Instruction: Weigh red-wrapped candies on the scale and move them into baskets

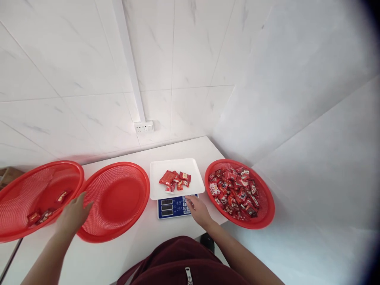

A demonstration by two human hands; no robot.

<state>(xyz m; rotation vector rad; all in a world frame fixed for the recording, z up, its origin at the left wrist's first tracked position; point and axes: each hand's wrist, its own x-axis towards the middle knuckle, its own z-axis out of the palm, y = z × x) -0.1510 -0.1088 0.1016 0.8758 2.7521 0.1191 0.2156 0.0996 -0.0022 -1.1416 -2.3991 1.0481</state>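
My left hand (73,213) is over the adjoining rims of two red baskets, its thumb apart from the fingers and nothing seen in it. Under and beyond it, the far-left basket (67,165) holds a few wrapped candies (62,196). The middle basket (118,194) shows a bare bottom. My right hand (199,211) is at the keypad of a blue digital scale (175,207), fingers loosely bent and apart; whether they touch the keys I cannot tell. On the scale's white tray (156,170) lies a small pile of red-wrapped candies (177,180).
At the right, a red basket (268,215) full of wrapped candies (234,192) overhangs the edge of the white table (136,237). Behind are a tiled wall and a power socket (144,126). A brown box (8,176) shows at the far left.
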